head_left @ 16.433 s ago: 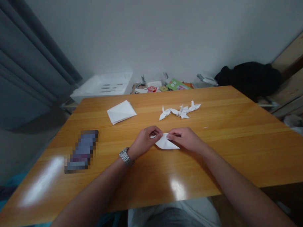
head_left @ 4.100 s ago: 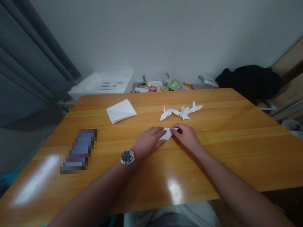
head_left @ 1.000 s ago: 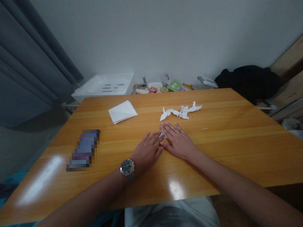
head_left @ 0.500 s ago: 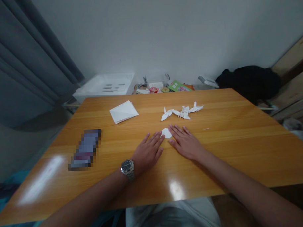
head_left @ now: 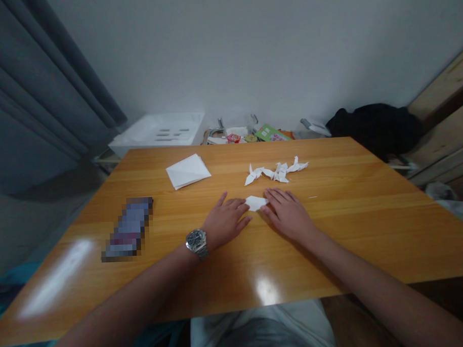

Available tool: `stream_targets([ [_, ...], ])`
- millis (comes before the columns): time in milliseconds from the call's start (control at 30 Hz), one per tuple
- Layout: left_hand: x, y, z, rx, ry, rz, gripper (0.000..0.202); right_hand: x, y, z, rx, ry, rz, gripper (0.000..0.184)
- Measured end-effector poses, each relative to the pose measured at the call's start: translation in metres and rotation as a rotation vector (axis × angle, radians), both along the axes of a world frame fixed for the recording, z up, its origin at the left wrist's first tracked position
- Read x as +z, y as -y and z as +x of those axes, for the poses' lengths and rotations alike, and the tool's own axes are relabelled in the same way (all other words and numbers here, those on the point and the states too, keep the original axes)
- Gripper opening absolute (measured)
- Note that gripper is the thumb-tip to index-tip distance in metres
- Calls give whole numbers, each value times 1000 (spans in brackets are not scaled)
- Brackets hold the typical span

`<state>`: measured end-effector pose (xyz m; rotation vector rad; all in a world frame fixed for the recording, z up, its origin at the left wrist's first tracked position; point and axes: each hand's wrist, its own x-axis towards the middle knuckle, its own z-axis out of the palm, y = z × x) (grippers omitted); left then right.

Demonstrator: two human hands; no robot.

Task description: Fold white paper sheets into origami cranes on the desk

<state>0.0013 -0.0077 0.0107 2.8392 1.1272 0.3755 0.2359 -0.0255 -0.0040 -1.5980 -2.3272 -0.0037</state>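
Observation:
A small folded piece of white paper (head_left: 256,203) lies flat on the wooden table (head_left: 344,255) between my two hands. My left hand (head_left: 226,222), with a metal watch (head_left: 196,240) on its wrist, rests at the paper's left end. Its thumb and fingers are spread, and the fingertips touch the edge. My right hand (head_left: 288,212) lies flat over the paper's right end, fingers stretched out and pointing away from me. Just beyond the hands stand several white folded paper birds (head_left: 279,172) in a row.
A stack of white paper sheets (head_left: 188,171) lies at the back left. A phone (head_left: 129,227), blurred out, is on the left side. A thin paper sliver (head_left: 312,197) sits right of my hands. Behind the table are a white tray (head_left: 161,130) and a green packet (head_left: 271,133).
My right hand has slid a little to the right, and more of the folded paper shows between the hands. The left hand's fingers have bent slightly and shifted a little.

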Motion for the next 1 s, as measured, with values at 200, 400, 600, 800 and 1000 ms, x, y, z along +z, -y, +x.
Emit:
stream_targets([
  [200,4,-14,7,6,11,-9,19,5,-16,-5,259,-140,62,24],
  [400,-6,-15,8,-5,127,-29,16,-2,-30,-8,334,-263,-30,8],
  [600,-15,-19,8,-10,259,-137,18,-9,-34,-1,328,-445,-81,4],
  [800,-17,-17,8,31,345,-194,15,-8,-28,3,346,-540,-148,10],
  [1000,-13,-14,4,34,330,-227,13,-3,-22,-3,355,-561,-187,3],
])
